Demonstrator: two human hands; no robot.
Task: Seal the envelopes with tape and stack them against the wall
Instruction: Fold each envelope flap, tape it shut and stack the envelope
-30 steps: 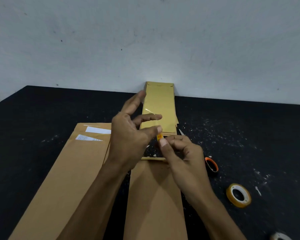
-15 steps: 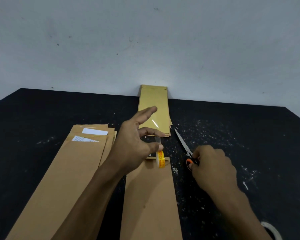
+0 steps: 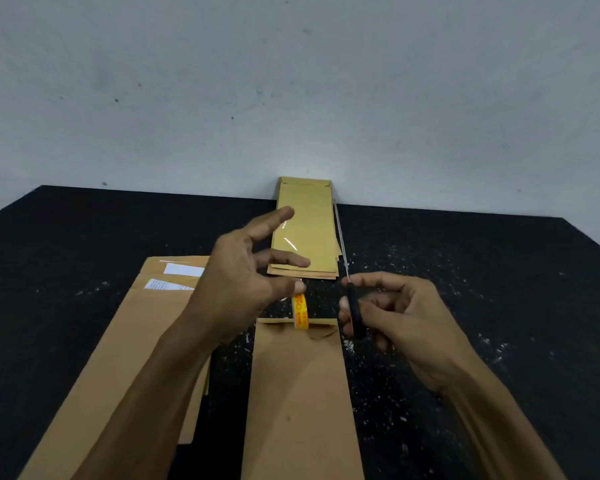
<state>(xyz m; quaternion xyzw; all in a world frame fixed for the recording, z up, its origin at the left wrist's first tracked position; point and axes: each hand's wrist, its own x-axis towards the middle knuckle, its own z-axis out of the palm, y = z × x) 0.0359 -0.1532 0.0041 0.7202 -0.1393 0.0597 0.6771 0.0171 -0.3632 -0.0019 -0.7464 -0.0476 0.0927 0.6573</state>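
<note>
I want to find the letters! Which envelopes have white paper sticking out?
The brown envelopes piled on the left, beside the left hand. The middle envelope and the stack at the wall show none.

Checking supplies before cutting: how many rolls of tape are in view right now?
1. The tape roll stands on edge at the top of the centre envelope, pinched by the left hand. Others may lie outside the frame.

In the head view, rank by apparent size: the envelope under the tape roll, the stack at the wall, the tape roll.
1. Envelope, though it lies nearest the camera
2. Stack at the wall
3. Tape roll
</note>
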